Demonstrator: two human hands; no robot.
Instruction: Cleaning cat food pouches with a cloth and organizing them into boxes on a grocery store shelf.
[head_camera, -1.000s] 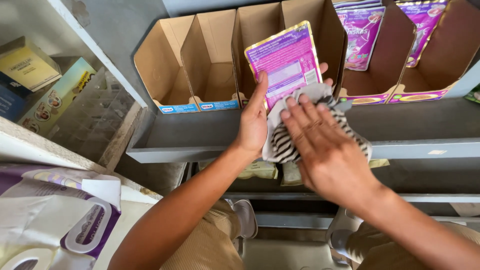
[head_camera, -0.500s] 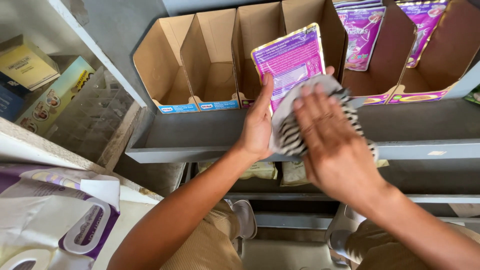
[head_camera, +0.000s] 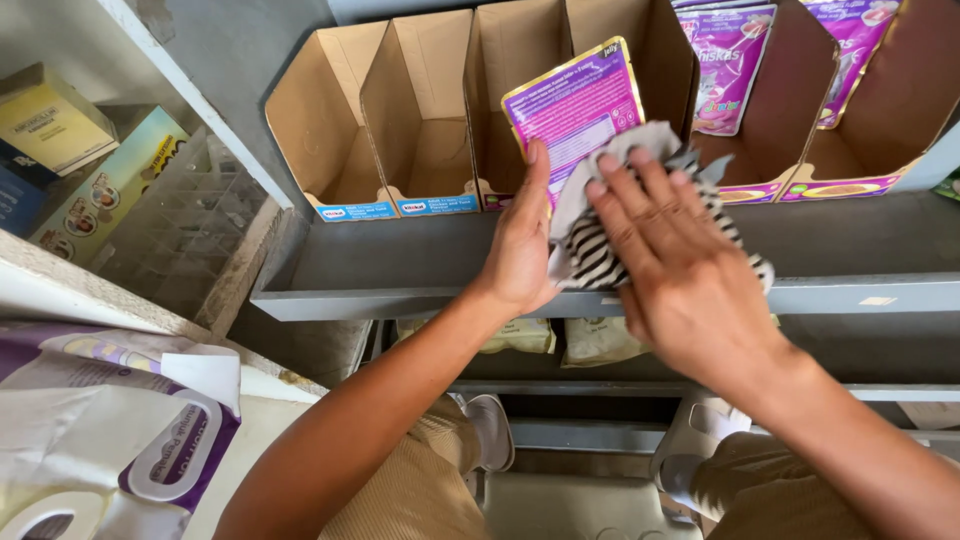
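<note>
Near the top centre of the frame, the left hand holds a purple pouch upright over the grey shelf, just in front of the open cardboard trays. The thumb runs up the pouch's left edge; the other fingers are hidden behind it, so I cannot tell how they lie, though the grip looks like a pinch along the lower left side.

The right hand lies flat over a striped cloth, fingers straight and slightly spread, pressing the cloth against the lower right face of the pouch.

The pouch looks light and flexible, a thin foil sachet with a glossy, probably slippery skin; it would likely bend or buckle if pushed in the middle without support behind it. The sealed edges seem the stiffest parts, so the side seam or a lower corner is the soundest place to hold. The cloth is soft and limp and takes the shape of the hand.

More purple pouches stand in the trays at the upper right. Boxes sit at the upper left, and a paper-roll pack at the lower left.
</note>
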